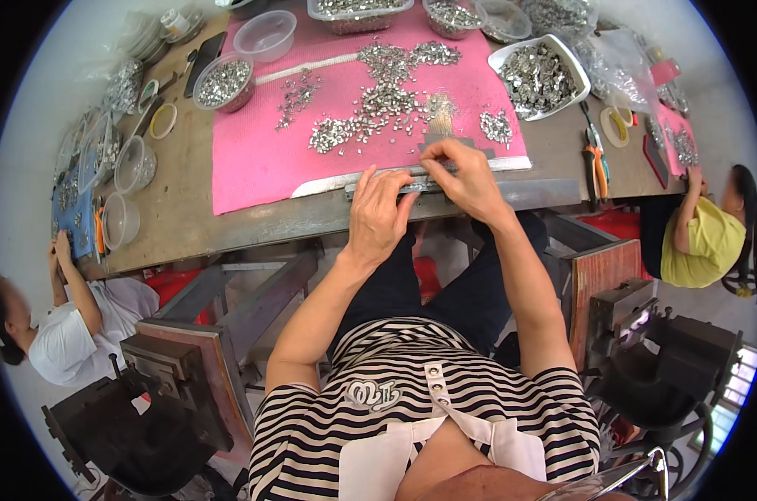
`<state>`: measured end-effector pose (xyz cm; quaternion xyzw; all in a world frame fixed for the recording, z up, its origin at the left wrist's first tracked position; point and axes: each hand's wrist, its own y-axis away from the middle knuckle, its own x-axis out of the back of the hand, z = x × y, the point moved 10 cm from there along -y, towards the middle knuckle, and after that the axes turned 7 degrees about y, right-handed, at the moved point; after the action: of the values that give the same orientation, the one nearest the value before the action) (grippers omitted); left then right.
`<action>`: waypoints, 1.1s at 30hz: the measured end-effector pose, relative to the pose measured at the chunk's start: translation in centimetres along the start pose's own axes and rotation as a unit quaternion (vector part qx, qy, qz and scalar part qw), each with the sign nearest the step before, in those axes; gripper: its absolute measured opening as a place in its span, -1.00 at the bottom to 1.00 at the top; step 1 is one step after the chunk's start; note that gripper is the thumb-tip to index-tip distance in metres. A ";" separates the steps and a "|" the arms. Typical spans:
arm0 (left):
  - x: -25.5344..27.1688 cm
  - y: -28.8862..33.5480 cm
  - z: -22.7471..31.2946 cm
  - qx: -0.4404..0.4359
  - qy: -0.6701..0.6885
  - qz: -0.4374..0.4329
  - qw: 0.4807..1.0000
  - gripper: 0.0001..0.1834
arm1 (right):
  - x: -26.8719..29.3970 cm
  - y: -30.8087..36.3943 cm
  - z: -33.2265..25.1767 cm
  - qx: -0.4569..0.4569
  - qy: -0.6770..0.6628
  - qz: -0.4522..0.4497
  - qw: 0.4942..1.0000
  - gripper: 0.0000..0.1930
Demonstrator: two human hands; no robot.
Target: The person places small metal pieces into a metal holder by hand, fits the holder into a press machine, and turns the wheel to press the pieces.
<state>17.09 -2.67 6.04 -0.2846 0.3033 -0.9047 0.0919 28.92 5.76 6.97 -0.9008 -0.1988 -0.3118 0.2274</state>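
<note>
Narrow metal bar (427, 185) at the near edge of the workbench (287, 242), directly in front of the seated person. The left hand (380, 209) lay on its left part, fingers bent over the bar and thumb on the near side, a hold that seemed meant to steady it. The right hand (469, 179) stood just to the right, its thumb and forefinger drawn together above the bar in a pinch suited to small parts; whether anything was between the tips could not be told. Both wrists were kept close together, presumably so that one hand could brace while the other did fine work.

Beyond the hands, small silver pieces (387, 98) were spread in loose heaps on a pink mat (257, 154), probably so that single ones could be picked out easily; the mat's soft-looking surface may also have checked rolling. A white strip (345, 182) ran along part of its near edge. Bulk stock appeared to be kept off to the sides: a clear tub (225, 83) of pieces stood at the far left, and a white tray (539, 77), heaped with silver pieces, at the far right. Orange-handled pliers (596, 167) lay to the right of the mat, apparently within reach yet out of the way.
</note>
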 end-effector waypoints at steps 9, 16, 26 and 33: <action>0.2 0.0 -0.1 0.004 0.014 0.000 1.000 -0.59 | -0.2 2.7 -0.7 0.038 -0.037 0.070 0.996 -0.90; 0.4 0.0 0.0 0.002 0.013 0.002 1.000 -0.58 | -0.4 2.8 -1.6 0.067 0.012 0.080 0.994 -0.89; 1.1 -2.8 -1.1 0.058 0.075 -0.034 0.995 -0.79 | -0.1 4.5 -4.9 0.194 0.184 0.117 0.957 -0.77; -2.8 -6.7 -4.6 0.045 -0.076 -0.172 0.981 -0.88 | 4.4 3.8 1.9 0.019 0.152 0.180 0.972 -0.84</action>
<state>16.80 5.90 5.74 -0.3961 0.2011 -0.8954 -0.0291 34.91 4.63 7.37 -0.8595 -0.0021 -0.3947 0.3248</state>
